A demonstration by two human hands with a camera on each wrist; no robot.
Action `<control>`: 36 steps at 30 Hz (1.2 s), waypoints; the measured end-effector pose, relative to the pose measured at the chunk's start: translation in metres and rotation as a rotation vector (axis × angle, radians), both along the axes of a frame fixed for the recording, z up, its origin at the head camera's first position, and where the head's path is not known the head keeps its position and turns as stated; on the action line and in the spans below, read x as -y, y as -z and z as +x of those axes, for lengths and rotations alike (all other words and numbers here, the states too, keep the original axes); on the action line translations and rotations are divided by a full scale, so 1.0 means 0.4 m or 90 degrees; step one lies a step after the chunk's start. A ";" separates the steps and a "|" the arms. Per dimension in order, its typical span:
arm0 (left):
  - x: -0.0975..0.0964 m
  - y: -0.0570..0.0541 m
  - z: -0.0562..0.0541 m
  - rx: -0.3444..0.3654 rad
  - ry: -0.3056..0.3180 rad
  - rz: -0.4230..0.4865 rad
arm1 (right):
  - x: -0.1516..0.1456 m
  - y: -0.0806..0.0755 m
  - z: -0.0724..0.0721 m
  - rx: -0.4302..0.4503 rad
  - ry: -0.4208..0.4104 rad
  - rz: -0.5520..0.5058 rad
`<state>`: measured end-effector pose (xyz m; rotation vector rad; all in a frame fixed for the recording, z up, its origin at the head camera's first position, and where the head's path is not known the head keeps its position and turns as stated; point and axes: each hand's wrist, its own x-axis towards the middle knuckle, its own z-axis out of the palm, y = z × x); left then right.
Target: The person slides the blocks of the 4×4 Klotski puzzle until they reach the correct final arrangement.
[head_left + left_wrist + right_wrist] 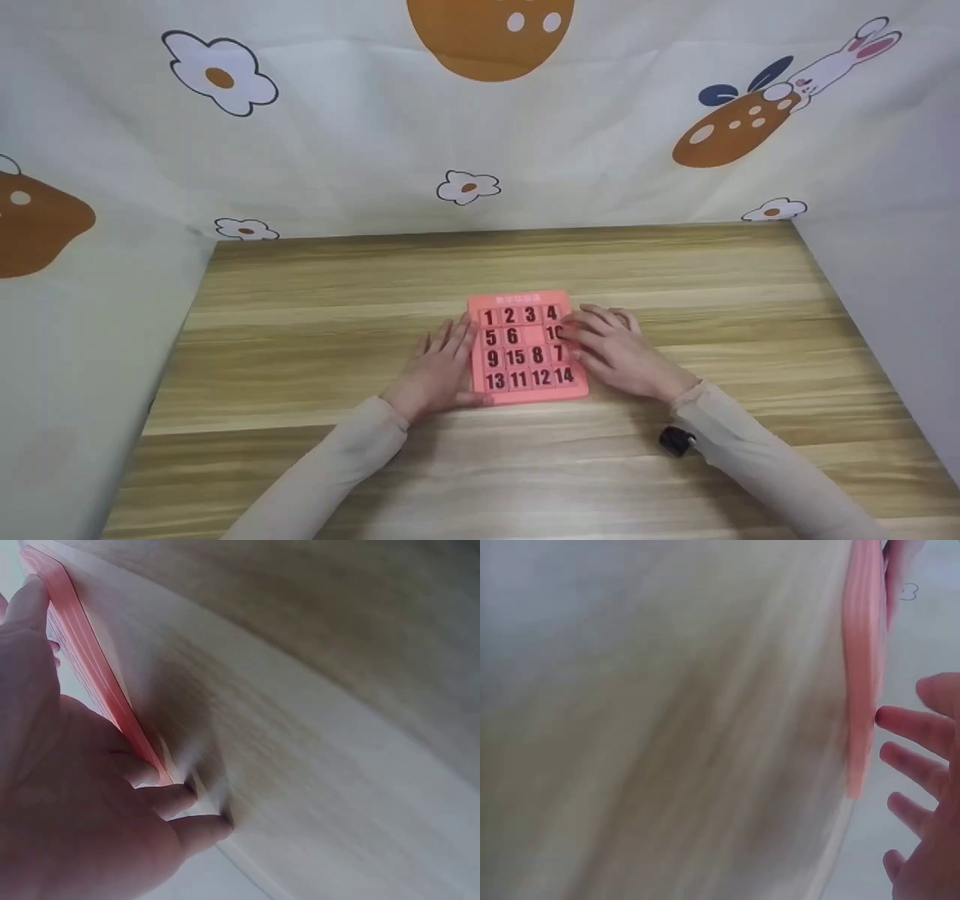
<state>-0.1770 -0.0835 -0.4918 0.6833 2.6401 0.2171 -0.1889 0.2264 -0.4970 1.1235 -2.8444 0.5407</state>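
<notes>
A pink sliding number puzzle (529, 397) lies flat on the wooden table, its tiles printed with black numbers in rows. One gap shows in the second row, between the tile marked 6 (512, 335) and the tile marked 10 (553, 333). My left hand (439, 371) rests along the puzzle's left side, fingers extended and thumb at the lower left corner. In the left wrist view that thumb (28, 604) lies on the frame's corner. From the right, my right hand (626, 352) reaches over the frame's edge, a fingertip at the 10 tile and its other fingers spread.
The wood-grain table (315, 300) extends around the puzzle. A pale cloth (337, 150) with flowers, a rabbit and orange shapes hangs behind and at the sides. A small black object (676, 441) sits at the right sleeve's cuff.
</notes>
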 end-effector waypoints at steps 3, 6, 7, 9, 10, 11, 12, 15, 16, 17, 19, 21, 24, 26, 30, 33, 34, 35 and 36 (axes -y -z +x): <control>-0.001 0.000 0.001 -0.004 0.002 0.006 | -0.008 0.003 0.006 -0.002 0.003 0.002; -0.001 0.002 0.001 -0.008 0.004 0.005 | -0.003 0.005 0.011 -0.009 0.008 0.004; -0.001 0.003 0.000 -0.008 0.004 0.003 | 0.003 0.005 0.011 -0.006 0.007 0.006; 0.000 0.005 0.000 -0.009 0.002 0.002 | 0.018 0.005 0.012 0.006 -0.003 0.012; 0.000 0.005 0.000 -0.008 0.001 0.001 | 0.027 0.004 0.013 0.015 -0.011 0.020; 0.000 0.006 0.000 -0.006 0.000 -0.002 | 0.035 0.003 0.014 0.025 -0.020 0.028; 0.000 0.006 -0.001 -0.005 -0.002 -0.001 | 0.043 0.002 0.014 0.031 -0.029 0.037; 0.000 0.006 -0.001 -0.002 -0.003 -0.003 | 0.050 -0.001 0.014 0.035 -0.048 0.050; 0.000 0.006 -0.001 -0.001 -0.002 -0.005 | 0.047 -0.003 0.014 0.027 -0.049 0.045; 0.000 0.006 -0.001 -0.002 -0.001 -0.005 | 0.041 -0.005 0.014 0.018 -0.050 0.034; 0.000 0.004 -0.001 -0.001 0.000 -0.005 | 0.025 -0.009 0.014 -0.003 -0.055 0.009; 0.002 0.003 0.000 -0.002 0.000 -0.005 | 0.011 -0.013 0.014 -0.019 -0.058 -0.006; 0.004 0.004 0.000 -0.004 -0.003 -0.004 | 0.001 -0.018 0.015 -0.019 -0.039 0.013; 0.005 0.005 -0.001 -0.008 -0.005 -0.005 | 0.005 -0.020 0.015 -0.018 -0.012 0.047; 0.004 0.007 -0.002 -0.020 0.004 -0.010 | 0.025 -0.022 0.014 -0.019 0.003 0.082; 0.003 0.007 -0.001 -0.023 0.010 -0.011 | 0.040 -0.017 0.022 -0.018 -0.034 0.082; 0.003 0.007 0.000 -0.022 0.010 -0.012 | 0.043 -0.015 0.026 -0.017 -0.047 0.083; 0.003 0.006 0.001 -0.021 0.009 -0.008 | 0.045 -0.012 0.029 -0.018 -0.060 0.084; 0.004 0.005 0.002 -0.019 0.007 -0.006 | 0.045 -0.011 0.032 -0.019 -0.066 0.082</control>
